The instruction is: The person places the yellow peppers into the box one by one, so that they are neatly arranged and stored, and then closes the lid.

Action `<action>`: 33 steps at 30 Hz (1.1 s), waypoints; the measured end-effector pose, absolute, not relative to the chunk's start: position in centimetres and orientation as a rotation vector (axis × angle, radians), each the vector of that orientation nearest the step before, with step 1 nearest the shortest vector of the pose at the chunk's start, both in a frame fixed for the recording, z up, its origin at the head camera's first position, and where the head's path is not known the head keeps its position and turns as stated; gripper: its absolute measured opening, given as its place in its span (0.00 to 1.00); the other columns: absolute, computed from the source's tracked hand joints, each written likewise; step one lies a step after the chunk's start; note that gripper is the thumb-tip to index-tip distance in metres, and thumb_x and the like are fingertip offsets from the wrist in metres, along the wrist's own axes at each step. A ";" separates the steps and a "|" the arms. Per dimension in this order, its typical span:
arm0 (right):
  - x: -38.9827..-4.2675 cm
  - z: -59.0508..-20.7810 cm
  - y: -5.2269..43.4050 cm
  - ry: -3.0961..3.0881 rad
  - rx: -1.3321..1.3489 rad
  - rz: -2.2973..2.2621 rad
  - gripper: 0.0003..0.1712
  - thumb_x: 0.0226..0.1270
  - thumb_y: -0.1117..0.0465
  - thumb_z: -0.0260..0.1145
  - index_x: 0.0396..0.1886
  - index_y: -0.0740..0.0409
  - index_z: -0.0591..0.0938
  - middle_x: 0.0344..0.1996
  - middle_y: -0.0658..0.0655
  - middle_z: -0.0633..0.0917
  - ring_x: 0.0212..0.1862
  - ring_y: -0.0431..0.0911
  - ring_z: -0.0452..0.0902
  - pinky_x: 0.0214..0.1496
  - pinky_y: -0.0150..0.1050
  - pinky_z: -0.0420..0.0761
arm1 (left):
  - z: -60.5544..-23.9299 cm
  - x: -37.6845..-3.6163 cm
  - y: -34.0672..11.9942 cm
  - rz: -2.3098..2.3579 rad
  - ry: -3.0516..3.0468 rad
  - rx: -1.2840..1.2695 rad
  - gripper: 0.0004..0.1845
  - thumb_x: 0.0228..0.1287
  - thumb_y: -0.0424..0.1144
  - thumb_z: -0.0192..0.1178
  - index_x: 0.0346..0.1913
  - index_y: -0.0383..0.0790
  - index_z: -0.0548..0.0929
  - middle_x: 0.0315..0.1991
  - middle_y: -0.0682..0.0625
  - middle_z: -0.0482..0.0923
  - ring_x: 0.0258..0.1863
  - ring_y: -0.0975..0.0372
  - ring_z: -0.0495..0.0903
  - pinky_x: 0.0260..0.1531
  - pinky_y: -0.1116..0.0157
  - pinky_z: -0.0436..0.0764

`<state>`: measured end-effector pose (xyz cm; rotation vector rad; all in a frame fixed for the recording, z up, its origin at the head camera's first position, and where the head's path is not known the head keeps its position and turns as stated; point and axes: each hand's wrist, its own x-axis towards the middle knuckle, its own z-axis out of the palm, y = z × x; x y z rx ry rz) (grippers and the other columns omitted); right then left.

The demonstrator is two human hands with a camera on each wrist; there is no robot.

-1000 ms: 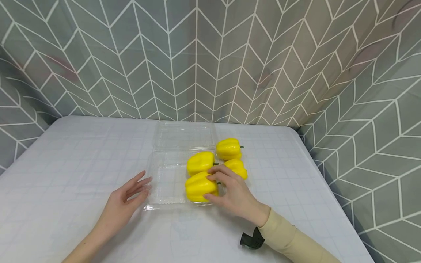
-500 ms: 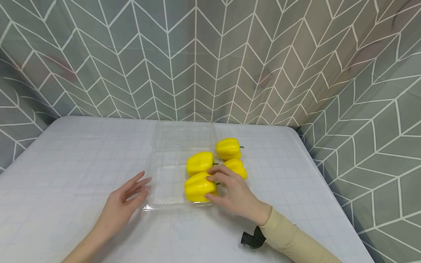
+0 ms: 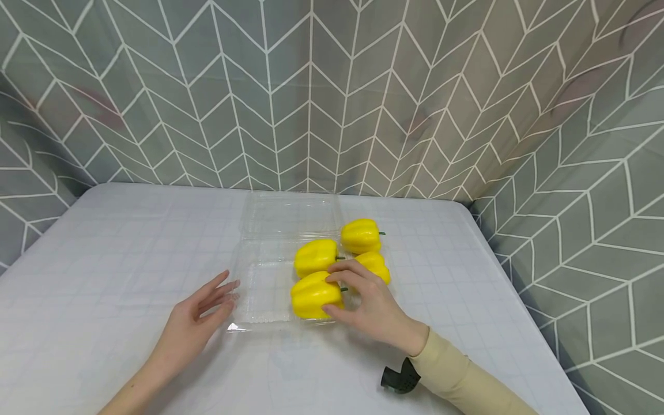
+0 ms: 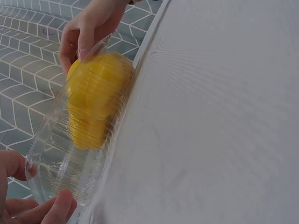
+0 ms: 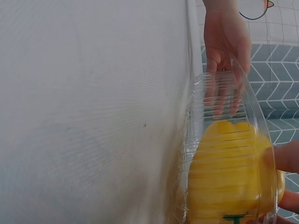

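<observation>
A clear plastic clamshell container [image 3: 261, 294] lies unfolded on the table, its lid [image 3: 290, 214] flat at the back. In its right half sit two yellow bell peppers, a front pepper [image 3: 311, 297] and a rear pepper [image 3: 315, 258], stems to the right. My right hand [image 3: 376, 305] holds the front pepper by its stem end, thumb near and fingers on top. My left hand [image 3: 194, 320] is at the container's left edge, fingers extended; in the left wrist view its fingertips [image 4: 58, 207] touch the clear wall. The base's left half holds no pepper.
Two more yellow bell peppers, a back one [image 3: 360, 235] and a partly hidden one [image 3: 376, 265], lie right of the container. A white cloth covers the table [image 3: 129, 248]. Patterned curtains [image 3: 311, 92] hang behind and to the right. A black device [image 3: 400, 377] is at the right wrist.
</observation>
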<state>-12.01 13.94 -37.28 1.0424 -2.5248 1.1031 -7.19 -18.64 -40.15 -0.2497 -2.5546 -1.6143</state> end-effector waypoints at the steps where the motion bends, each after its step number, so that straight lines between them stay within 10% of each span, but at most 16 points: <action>1: -12.0 -37.3 13.9 -2.524 1.042 1.102 0.21 0.55 0.59 0.79 0.48 0.56 0.83 0.55 0.52 0.80 0.58 0.46 0.78 0.63 0.40 0.79 | -40.2 -7.2 -18.6 -1.614 -2.556 -0.248 0.30 0.73 0.38 0.60 0.75 0.41 0.66 0.61 0.41 0.80 0.52 0.77 0.80 0.46 0.79 0.80; 33: -13.9 -35.2 15.3 -2.451 1.005 1.113 0.22 0.56 0.61 0.78 0.50 0.61 0.84 0.54 0.57 0.83 0.60 0.47 0.77 0.65 0.48 0.77 | -40.2 -7.2 -18.5 -1.604 -2.554 -0.240 0.30 0.73 0.38 0.61 0.74 0.40 0.66 0.61 0.43 0.81 0.52 0.76 0.81 0.46 0.80 0.79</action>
